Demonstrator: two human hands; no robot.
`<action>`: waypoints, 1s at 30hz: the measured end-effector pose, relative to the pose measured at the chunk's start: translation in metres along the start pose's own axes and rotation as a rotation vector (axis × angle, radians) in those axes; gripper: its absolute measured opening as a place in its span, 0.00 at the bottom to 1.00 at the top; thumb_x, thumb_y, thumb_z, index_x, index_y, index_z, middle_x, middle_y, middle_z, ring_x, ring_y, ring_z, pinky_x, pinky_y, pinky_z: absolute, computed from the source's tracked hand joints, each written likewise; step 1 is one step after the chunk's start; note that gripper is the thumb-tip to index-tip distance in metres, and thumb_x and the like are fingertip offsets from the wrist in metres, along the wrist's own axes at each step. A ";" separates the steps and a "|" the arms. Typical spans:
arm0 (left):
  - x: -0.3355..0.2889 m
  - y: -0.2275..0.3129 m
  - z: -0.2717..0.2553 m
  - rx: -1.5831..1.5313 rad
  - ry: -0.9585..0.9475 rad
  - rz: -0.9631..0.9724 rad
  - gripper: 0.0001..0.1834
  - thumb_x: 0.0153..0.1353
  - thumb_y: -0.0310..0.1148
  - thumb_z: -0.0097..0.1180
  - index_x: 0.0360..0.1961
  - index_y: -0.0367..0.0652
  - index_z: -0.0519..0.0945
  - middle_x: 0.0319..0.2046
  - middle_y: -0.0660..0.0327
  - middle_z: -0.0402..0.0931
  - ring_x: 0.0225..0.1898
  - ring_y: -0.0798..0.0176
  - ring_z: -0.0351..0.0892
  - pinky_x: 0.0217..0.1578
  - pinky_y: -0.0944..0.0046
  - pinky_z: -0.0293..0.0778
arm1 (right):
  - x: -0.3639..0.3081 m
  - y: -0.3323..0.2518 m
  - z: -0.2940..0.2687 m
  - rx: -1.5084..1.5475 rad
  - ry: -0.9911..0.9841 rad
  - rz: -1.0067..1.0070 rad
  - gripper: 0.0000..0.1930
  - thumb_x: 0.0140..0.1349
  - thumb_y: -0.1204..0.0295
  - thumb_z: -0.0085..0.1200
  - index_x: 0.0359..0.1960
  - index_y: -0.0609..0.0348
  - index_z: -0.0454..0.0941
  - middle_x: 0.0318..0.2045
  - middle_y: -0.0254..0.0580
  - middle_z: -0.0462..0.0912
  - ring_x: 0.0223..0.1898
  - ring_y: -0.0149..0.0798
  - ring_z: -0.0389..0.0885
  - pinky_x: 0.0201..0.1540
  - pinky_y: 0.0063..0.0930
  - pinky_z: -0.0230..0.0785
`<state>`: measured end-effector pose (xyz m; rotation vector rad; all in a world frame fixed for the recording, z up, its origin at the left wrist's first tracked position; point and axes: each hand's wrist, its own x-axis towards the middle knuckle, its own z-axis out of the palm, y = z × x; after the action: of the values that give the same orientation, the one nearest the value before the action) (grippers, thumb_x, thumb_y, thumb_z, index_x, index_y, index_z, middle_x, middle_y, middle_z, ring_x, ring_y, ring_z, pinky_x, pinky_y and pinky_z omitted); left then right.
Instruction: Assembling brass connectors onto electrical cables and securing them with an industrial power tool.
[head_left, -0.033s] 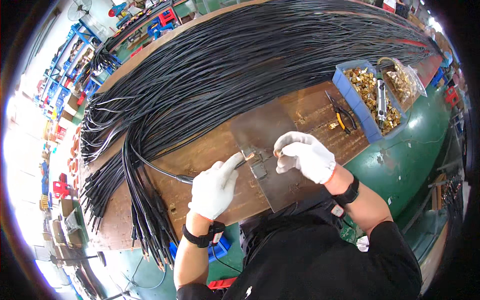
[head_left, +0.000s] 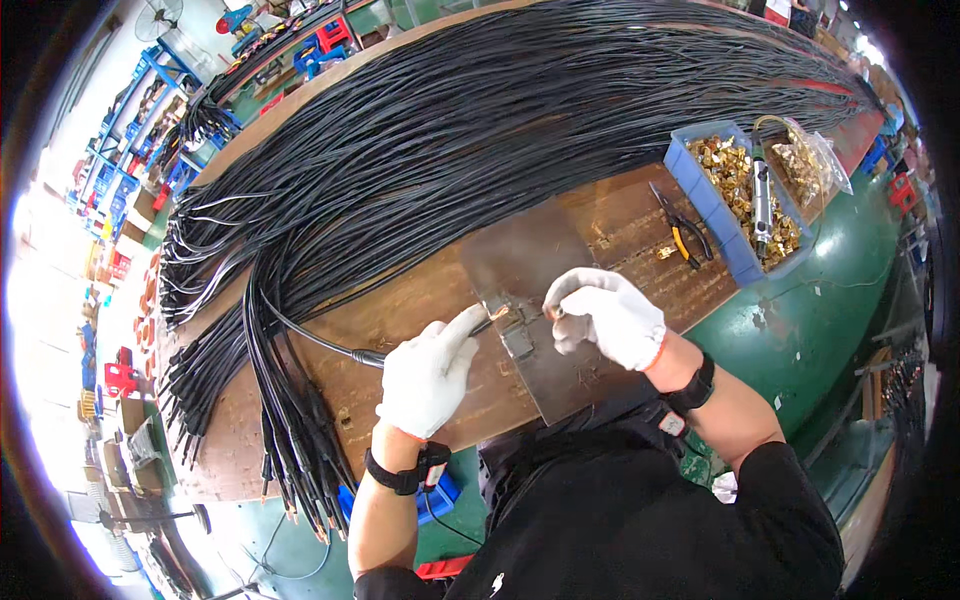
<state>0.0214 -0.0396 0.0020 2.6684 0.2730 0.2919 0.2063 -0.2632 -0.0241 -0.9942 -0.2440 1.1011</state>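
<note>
In a white glove, my left hand [head_left: 428,375] is closed round a black cable [head_left: 330,343]. The cable's bare copper end [head_left: 498,313] sticks out past the fingertips, over a small metal block [head_left: 517,341] on a dark plate [head_left: 530,262]. To the right of that end, and apart from it, my right hand [head_left: 605,318], also gloved, has its fingers curled toward the thumb. A small coppery spot shows at these fingertips, too small to name.
Bundles of black cables [head_left: 420,150] cover the far side of the wooden table [head_left: 640,205]. Black and yellow pliers [head_left: 682,228] lie right of the plate. A blue bin [head_left: 712,213] of brass pieces stands at the table's right edge, with a metal cylindrical tool [head_left: 763,205] across it.
My right hand has shifted slightly left, closer to the cable's copper end. My left hand and the cable stay where they were.
</note>
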 end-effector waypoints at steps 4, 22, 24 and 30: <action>0.007 0.000 -0.001 -0.071 0.042 -0.006 0.22 0.68 0.30 0.62 0.63 0.53 0.85 0.37 0.53 0.84 0.38 0.44 0.86 0.41 0.51 0.81 | 0.007 0.016 0.017 -0.100 -0.007 0.154 0.08 0.71 0.73 0.55 0.45 0.59 0.86 0.31 0.35 0.86 0.26 0.27 0.81 0.27 0.19 0.70; 0.010 0.005 -0.012 0.105 -0.031 0.099 0.16 0.67 0.35 0.64 0.56 0.57 0.88 0.30 0.53 0.80 0.32 0.43 0.84 0.35 0.47 0.80 | 0.027 -0.014 0.047 -1.280 -0.144 -0.269 0.29 0.77 0.49 0.54 0.67 0.60 0.78 0.58 0.59 0.86 0.58 0.60 0.86 0.61 0.49 0.78; 0.000 -0.003 -0.011 0.120 -0.064 0.112 0.19 0.63 0.33 0.64 0.56 0.57 0.87 0.31 0.53 0.81 0.34 0.42 0.85 0.37 0.45 0.80 | 0.023 -0.013 0.069 -1.389 -0.205 -0.169 0.24 0.75 0.54 0.55 0.61 0.59 0.80 0.53 0.59 0.87 0.55 0.64 0.86 0.59 0.51 0.78; -0.002 -0.004 -0.009 0.050 -0.138 0.162 0.17 0.70 0.35 0.61 0.58 0.51 0.88 0.38 0.52 0.87 0.37 0.44 0.88 0.41 0.52 0.83 | 0.036 0.004 0.066 -1.788 -0.332 -0.034 0.10 0.65 0.64 0.61 0.41 0.55 0.90 0.38 0.55 0.91 0.42 0.59 0.91 0.45 0.52 0.83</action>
<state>0.0169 -0.0324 0.0080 2.7499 0.0206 0.1507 0.1807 -0.1968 -0.0006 -2.2907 -1.6891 0.8187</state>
